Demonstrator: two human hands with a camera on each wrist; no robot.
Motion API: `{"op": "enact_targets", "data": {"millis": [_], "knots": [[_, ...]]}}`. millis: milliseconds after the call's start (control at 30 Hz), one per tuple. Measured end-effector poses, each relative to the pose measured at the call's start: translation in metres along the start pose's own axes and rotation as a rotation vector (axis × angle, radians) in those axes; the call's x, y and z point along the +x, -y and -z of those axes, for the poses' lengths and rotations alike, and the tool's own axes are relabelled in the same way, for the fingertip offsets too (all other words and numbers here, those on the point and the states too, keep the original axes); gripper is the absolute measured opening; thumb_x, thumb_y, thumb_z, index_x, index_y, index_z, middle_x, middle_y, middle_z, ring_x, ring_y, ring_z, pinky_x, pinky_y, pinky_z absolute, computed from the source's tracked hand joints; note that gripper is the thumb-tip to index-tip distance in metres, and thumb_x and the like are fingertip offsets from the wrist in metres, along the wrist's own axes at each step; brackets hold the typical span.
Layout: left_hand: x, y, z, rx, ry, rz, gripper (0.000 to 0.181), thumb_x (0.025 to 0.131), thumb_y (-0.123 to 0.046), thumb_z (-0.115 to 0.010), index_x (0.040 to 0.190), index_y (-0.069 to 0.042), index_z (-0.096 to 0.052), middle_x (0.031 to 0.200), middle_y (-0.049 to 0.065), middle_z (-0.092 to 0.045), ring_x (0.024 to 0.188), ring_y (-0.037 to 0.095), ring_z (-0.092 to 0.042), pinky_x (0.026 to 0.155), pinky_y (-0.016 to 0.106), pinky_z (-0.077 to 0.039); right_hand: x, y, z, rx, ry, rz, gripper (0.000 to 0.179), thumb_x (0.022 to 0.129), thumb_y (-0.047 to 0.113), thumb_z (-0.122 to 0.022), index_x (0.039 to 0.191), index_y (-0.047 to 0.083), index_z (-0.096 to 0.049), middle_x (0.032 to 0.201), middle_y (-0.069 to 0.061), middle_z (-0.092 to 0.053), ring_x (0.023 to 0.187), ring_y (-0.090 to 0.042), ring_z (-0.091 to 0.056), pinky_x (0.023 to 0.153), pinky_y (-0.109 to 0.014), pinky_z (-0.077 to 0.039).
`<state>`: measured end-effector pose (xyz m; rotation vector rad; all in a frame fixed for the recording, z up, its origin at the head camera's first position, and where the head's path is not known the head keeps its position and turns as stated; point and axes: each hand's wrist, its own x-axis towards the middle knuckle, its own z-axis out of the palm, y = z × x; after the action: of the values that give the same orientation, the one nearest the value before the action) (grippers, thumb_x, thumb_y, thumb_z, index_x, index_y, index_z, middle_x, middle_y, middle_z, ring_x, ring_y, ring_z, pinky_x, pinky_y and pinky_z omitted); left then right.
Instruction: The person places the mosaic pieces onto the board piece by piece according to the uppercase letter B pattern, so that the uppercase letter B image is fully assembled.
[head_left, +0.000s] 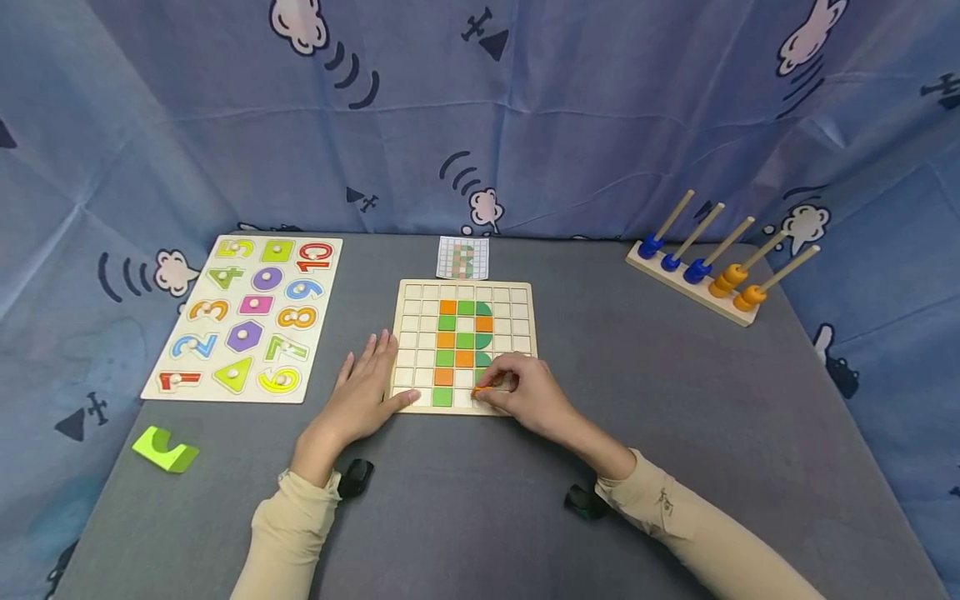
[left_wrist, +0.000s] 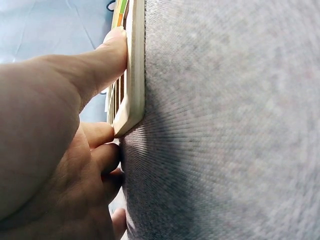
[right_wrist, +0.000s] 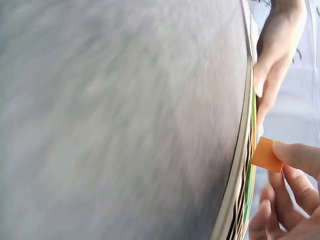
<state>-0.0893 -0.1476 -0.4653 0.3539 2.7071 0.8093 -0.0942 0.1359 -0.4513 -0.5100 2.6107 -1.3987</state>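
A wooden grid board lies flat on the table, with orange and green squares and teal quarter-round pieces set in its middle columns. My right hand pinches an orange square tile between thumb and fingers, over the lower right part of the board. In the right wrist view the tile's edge is at the board's surface; whether it touches I cannot tell. My left hand rests at the board's left edge, its thumb on the lower left corner and the other fingers fairly straight along the side.
A printed pattern card lies behind the board. On the left are a number and shape puzzle and a light green arch block. A peg stand with blue and orange rings stands at the back right. A patterned curtain hangs behind.
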Motion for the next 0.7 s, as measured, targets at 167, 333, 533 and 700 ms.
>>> {"op": "enact_targets", "data": {"millis": [167,333,533,700], "knots": [[0.000,0.001,0.000,0.005,0.000,0.002,0.096,0.104,-0.041,-0.067,0.169,0.003,-0.010,0.178,0.020,-0.004,0.167,0.039,-0.001,0.132,0.065,0.001,0.009,0.005,-0.015,-0.019,-0.007,0.036,0.009,0.083,0.010,-0.091,0.086,0.012,-0.083,0.080,0.002,-0.071,0.072,-0.013,-0.058,0.065,-0.023,-0.047],[0.000,0.000,0.000,0.004,-0.002,-0.005,0.095,0.104,-0.042,-0.066,0.169,0.002,-0.011,0.178,0.020,-0.005,0.167,0.039,-0.003,0.132,0.066,0.000,0.014,0.006,-0.023,-0.076,-0.022,0.003,0.006,0.084,0.012,-0.091,0.087,0.014,-0.085,0.081,0.003,-0.075,0.080,-0.016,-0.062,0.072,-0.026,-0.050],[0.001,0.001,-0.001,0.006,0.002,0.005,0.096,0.104,-0.042,-0.067,0.169,0.001,-0.010,0.178,0.019,-0.004,0.167,0.038,-0.001,0.132,0.065,0.001,0.011,0.010,-0.023,-0.179,-0.004,-0.003,0.005,0.087,0.010,-0.088,0.090,0.014,-0.087,0.088,0.003,-0.076,0.085,-0.015,-0.060,0.076,-0.029,-0.051],[0.001,0.002,-0.001,0.002,0.004,0.006,0.097,0.104,-0.042,-0.067,0.169,0.002,-0.009,0.178,0.019,-0.004,0.167,0.039,-0.001,0.132,0.065,0.001,0.006,0.009,-0.018,-0.269,-0.010,0.035,0.008,0.086,0.010,-0.089,0.089,0.015,-0.083,0.095,0.000,-0.071,0.087,-0.018,-0.055,0.075,-0.031,-0.049]]}}
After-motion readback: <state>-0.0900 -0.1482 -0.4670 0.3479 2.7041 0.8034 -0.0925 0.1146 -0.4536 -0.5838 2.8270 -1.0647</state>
